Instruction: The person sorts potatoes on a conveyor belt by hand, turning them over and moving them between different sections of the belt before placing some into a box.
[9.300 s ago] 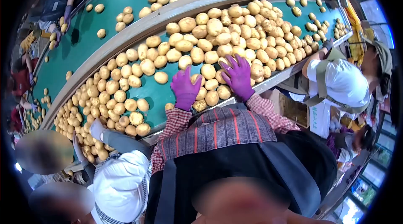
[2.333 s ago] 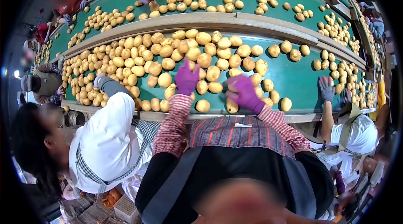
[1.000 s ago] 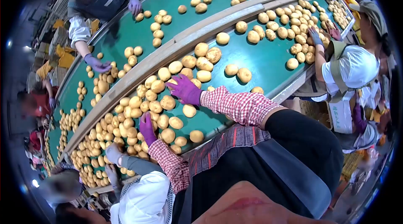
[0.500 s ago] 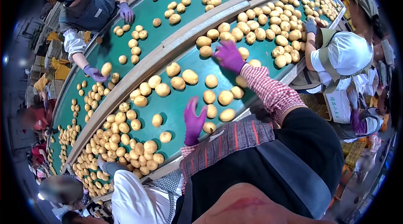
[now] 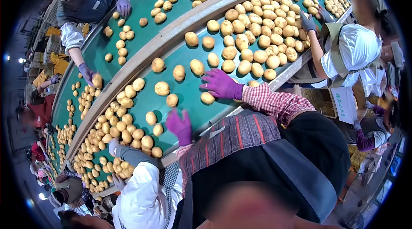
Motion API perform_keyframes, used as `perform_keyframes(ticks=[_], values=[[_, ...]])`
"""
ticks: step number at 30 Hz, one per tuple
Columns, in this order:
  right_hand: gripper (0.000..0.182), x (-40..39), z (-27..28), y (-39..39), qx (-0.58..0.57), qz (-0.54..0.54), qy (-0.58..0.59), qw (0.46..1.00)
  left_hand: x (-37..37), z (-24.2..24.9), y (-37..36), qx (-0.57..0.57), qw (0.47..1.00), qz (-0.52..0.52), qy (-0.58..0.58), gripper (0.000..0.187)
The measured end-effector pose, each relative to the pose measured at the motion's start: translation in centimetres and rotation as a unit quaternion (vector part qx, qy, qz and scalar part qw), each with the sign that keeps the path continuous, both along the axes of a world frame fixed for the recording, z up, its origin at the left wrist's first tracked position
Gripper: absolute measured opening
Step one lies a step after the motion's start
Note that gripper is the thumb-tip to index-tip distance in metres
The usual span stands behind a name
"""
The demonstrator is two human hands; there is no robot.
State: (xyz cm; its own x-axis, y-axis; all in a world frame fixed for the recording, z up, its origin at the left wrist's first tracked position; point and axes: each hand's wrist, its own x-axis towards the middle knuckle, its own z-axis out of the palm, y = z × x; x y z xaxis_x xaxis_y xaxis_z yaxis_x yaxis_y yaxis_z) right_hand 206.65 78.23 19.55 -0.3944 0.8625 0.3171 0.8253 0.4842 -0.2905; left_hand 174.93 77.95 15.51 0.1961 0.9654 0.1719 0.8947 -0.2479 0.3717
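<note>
My left hand point(image 5: 179, 127), in a purple glove, hovers over the near edge of the green belt point(image 5: 189, 111) with fingers spread and nothing in it. Close to its fingertips are a potato point(image 5: 171, 100) and another potato point(image 5: 158, 130). My right hand point(image 5: 221, 84), gloved in purple too, reaches palm down across the belt, its fingers stretched out and apart. One potato point(image 5: 207, 97) lies just below that hand, and one more potato point(image 5: 197, 67) sits beyond its fingertips. Whether the right palm touches anything is hidden.
A wooden divider point(image 5: 171, 33) splits the belt lengthwise. Dense potatoes point(image 5: 270, 31) lie to the right, with another potato pile point(image 5: 116, 126) at left. Co-workers' gloved hands reach in at right point(image 5: 308, 22), far left point(image 5: 87, 74) and near left point(image 5: 113, 146). A carton point(image 5: 343, 103) stands behind.
Potatoes have shifted leftward along the belt. My right hand has moved left and down, off the potatoes near the divider; my left hand has moved left, fingers still spread.
</note>
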Motion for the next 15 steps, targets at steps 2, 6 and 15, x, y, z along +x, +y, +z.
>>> perform_keyframes(ticks=[2,6,15], values=[[0.039,2.8,-1.6,-1.7,-0.022,-0.058,-0.092,0.994,5.6,0.3,-0.6,-0.041,0.992,-0.109,-0.054,0.059],[0.03,8.5,2.0,-3.4,-0.082,-0.126,-0.146,0.978,12.5,3.0,-2.2,-0.095,0.943,-0.244,-0.205,0.059],[0.053,11.0,2.1,-5.7,-0.078,-0.089,-0.075,0.99,7.1,2.3,1.5,0.056,0.983,0.172,-0.024,0.062]])
